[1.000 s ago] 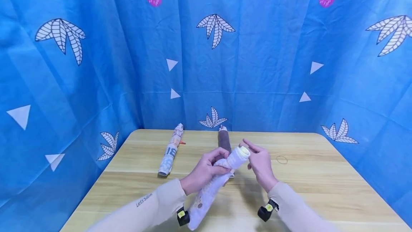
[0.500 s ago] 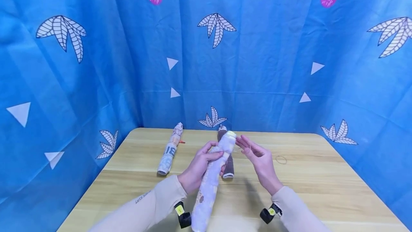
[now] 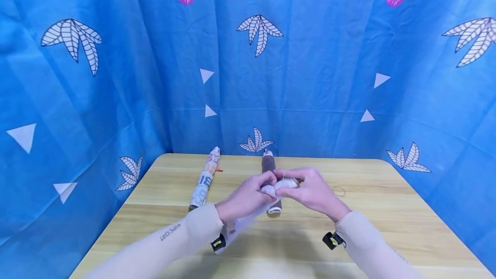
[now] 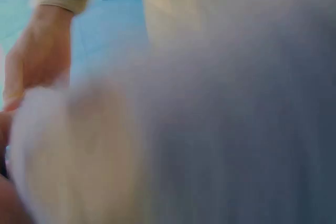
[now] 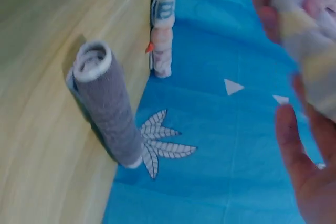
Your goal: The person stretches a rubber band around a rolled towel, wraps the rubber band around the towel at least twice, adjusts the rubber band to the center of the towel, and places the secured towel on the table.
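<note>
A rolled white towel (image 3: 286,183) with pale yellow patches (image 5: 304,51) is held up over the table, its lower part trailing toward the person. My left hand (image 3: 248,197) grips it near its upper end. From the other side, my right hand (image 3: 315,193) has its thumb and fingers around that end. A thin band shows faintly at the right fingers, partly hidden. Up close in the left wrist view, the towel is a blur that hides most of the scene.
Behind the hands lies a rolled grey-brown towel (image 5: 107,103) with white ends. To the left is a rolled printed towel (image 3: 202,188) with a small orange tab. A thin rubber band (image 3: 339,191) lies on the wooden table (image 3: 387,210). Blue curtains (image 3: 310,76) stand behind.
The towel's upper end has tipped down and right between the hands. My right hand has moved left from beside the towel and taken hold of its end.
</note>
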`<state>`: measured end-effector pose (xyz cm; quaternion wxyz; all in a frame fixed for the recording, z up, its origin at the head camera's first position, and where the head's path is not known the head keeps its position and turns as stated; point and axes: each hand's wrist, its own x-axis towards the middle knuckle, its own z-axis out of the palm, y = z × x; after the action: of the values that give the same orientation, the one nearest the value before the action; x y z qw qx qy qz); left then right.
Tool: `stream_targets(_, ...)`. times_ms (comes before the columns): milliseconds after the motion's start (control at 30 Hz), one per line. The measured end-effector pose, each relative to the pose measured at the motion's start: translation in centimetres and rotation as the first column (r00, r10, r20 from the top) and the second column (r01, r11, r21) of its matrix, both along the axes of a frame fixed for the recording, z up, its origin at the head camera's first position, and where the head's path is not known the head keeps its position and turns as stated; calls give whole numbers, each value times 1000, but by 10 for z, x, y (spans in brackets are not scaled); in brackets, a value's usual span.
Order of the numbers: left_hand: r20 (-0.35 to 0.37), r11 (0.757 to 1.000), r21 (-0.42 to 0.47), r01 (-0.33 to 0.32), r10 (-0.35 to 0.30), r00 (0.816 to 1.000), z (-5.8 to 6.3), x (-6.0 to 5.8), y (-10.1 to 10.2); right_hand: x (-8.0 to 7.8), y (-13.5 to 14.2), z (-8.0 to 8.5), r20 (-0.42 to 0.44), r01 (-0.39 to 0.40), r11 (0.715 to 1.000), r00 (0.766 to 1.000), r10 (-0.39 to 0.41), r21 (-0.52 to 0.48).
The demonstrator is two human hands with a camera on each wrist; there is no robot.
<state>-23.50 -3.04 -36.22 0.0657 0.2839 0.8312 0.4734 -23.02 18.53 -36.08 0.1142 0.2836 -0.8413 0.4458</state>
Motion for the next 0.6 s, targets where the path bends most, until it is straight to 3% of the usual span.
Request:
stream_targets(100,-36,997,-80,-13,10,999,0,-1,-4,1,-4,4,57,39,996,997,-43,82)
stream_targets(267,-39,998,-68,-4,1,999,-11,-8,-7,0,-10,1,144,66,996,987,-75,61)
stream_targets(600,81,995,58,87,-91,993,-27,-26,-16,-3,2,-8,201,-65,996,976,78,-68)
